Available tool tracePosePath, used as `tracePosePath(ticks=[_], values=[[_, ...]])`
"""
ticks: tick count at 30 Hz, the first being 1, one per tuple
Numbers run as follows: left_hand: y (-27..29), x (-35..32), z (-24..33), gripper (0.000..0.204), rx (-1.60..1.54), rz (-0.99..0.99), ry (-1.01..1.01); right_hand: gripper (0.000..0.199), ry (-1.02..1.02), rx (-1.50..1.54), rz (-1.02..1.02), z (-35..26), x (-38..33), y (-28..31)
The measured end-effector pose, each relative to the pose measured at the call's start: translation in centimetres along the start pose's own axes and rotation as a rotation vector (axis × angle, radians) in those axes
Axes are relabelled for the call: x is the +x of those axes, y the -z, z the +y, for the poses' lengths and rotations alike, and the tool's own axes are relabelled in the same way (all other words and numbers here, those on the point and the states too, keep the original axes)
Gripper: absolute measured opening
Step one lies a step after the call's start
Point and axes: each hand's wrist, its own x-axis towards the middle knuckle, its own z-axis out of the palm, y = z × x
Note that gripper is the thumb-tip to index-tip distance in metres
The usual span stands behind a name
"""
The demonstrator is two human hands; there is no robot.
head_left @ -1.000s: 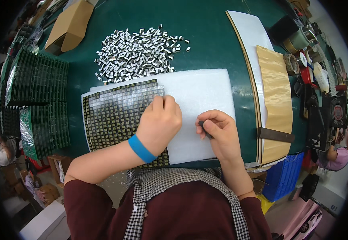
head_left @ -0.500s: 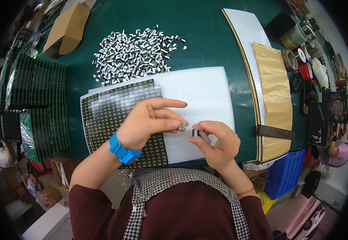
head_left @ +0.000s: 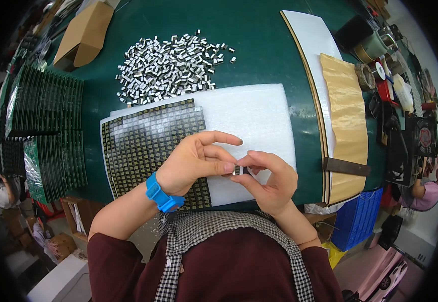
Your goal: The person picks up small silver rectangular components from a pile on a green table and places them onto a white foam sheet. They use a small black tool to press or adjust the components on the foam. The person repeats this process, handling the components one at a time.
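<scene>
My left hand (head_left: 199, 160) pinches a small square piece between thumb and index finger, mostly covered by the fingertips. Opposite it, my right hand (head_left: 272, 180) has thumb and index finger closed on a small black-and-white block (head_left: 237, 170). The two sets of fingertips meet at the block, so piece and block touch or nearly touch; which, I cannot tell. Under my left hand lies a dark sheet (head_left: 143, 136) printed with rows of small gold-marked squares, some shining silver near its top. A white foam pad (head_left: 249, 110) supports the sheet.
Beyond the pad is a heap of similar blocks (head_left: 166, 68) on the green table (head_left: 259, 50). Racked green circuit boards (head_left: 48, 105) stand at left, below an open cardboard box (head_left: 85, 35). To the right lie a white board (head_left: 312, 40), brown paper (head_left: 347, 100) and a dark bar (head_left: 347, 166).
My left hand has moved right and slightly down, bringing its square piece up to the block. My right hand has shifted slightly left, and the gap between the fingertips has closed.
</scene>
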Motion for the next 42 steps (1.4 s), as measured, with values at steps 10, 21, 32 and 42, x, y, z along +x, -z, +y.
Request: tracePosePath(ticks=[10, 21, 32, 42], values=[[0.0, -0.1, 0.3, 0.046, -0.003, 0.029, -0.021, 0.035, -0.076, -0.036, -0.067, -0.7, 0.9, 0.7], [-0.2, -0.2, 0.8, 0.037, 0.137, 0.125, -0.122, 0.025, -0.159, -0.013, -0.121, -0.5, 1.1, 0.8], [1.5, 0.7, 4.0, 0.016, 1.674, 0.486, -0.699, 0.023, -0.800, 0.703, -0.194, 0.5, 1.3, 1.7], [-0.3, 2.1, -1.9, 0.015, 2.486, 0.557, -0.765, 0.032, -0.821, 0.787, -0.178, 0.9, 1.2, 2.0]])
